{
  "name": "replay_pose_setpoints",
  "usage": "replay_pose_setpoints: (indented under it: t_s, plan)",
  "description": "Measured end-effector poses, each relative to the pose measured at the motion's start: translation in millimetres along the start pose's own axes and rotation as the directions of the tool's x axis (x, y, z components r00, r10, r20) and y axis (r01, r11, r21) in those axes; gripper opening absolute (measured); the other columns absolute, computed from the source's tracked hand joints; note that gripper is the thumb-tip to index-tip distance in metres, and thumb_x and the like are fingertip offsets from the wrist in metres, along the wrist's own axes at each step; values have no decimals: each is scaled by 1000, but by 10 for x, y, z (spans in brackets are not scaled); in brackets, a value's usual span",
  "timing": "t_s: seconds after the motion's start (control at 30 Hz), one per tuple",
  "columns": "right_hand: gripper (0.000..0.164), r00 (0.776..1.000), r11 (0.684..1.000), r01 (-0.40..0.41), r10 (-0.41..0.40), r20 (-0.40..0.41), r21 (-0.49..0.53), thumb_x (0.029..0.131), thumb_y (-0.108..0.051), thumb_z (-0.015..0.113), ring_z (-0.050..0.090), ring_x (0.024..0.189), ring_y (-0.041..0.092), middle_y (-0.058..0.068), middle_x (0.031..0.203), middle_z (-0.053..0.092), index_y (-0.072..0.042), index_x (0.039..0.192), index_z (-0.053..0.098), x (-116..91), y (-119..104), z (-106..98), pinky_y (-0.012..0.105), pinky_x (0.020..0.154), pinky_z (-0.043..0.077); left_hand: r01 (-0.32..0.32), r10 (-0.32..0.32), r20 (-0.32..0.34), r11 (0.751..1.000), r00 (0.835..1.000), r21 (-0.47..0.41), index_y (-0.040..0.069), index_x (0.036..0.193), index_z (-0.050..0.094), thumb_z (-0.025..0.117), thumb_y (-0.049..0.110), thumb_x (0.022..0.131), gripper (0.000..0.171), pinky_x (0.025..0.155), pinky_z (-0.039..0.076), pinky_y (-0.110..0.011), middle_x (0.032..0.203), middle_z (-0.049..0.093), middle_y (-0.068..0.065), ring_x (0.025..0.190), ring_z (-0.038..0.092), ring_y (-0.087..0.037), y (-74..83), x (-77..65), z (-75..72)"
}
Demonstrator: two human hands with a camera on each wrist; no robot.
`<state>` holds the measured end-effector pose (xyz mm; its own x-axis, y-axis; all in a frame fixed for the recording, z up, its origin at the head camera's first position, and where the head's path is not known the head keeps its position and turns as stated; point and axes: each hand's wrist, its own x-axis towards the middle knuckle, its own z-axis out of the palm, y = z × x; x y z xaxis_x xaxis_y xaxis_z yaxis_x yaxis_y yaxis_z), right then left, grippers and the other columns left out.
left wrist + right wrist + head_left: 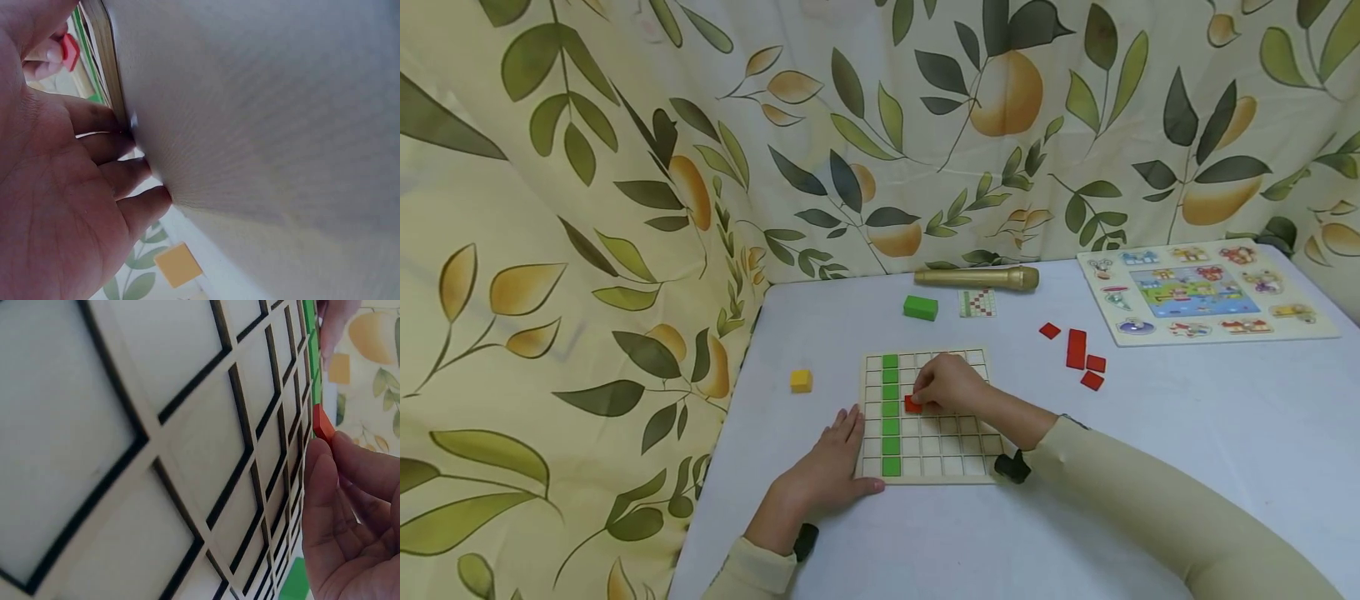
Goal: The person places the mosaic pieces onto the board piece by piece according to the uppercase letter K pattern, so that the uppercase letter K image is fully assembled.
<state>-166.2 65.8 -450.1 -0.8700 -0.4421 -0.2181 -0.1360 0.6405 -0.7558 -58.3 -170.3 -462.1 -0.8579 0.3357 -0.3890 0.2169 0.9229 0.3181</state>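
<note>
A wooden grid board [951, 446] lies on the white-covered table, with a column of green square tiles [891, 409] filling cells near its left side. Between thumb and fingers, my right hand [951, 385] pinches a red square tile [912, 405] over the board, just right of the green column; the right wrist view shows this red tile [322, 425] tilted at the fingertips. My left hand [823, 467] rests at the board's left edge, fingers extended and thumb by the near corner. In the left wrist view its fingertips [147, 203] touch the table beside the board.
A yellow block [801, 381] sits left of the board. Behind it are a green block [921, 307], a small patterned card [977, 303] and a gold microphone [976, 278]. Several red pieces [1077, 349] lie to the right, near a picture puzzle board [1210, 329]. A patterned curtain surrounds the table.
</note>
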Motion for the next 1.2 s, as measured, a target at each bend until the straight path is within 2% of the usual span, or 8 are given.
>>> replay_pose_setpoints:
  t_s: [0.3,0.53,0.77,1.2]
  plan:
    - [11,1000,999,-19,20,7,-27,87,-12,79,62,60,15,1,69,68,-10,78,74,35,-12,76,26,57,48,-7,8,-3,1000,1000,20,4,161,14,69,60,87,107,122,17,-46,169,5,-9,154,2,-26,-13,12,11]
    - [12,999,991,38,-41,-19,-126,86,-12,80,56,66,14,-4,69,66,-11,76,74,24,-36,114,29,62,46,-3,3,-4,1000,1000,9,5,161,15,70,59,87,108,122,18,-46,169,5,-8,154,2,-26,-13,21,26]
    - [18,997,982,50,-59,-44,-184,85,-14,81,54,68,14,-7,67,62,-15,71,70,71,-25,177,30,64,45,-3,3,-6,1000,1000,6,5,161,15,70,59,87,107,122,18,-47,169,5,-8,154,1,-25,-22,19,25]
    - [13,998,988,46,-53,-45,-150,86,-16,81,55,71,14,-5,73,64,-13,78,72,27,-32,155,31,67,46,-10,10,-3,1000,1000,-7,2,160,15,70,56,88,106,122,18,-48,169,5,-10,154,2,-27,15,-13,0]
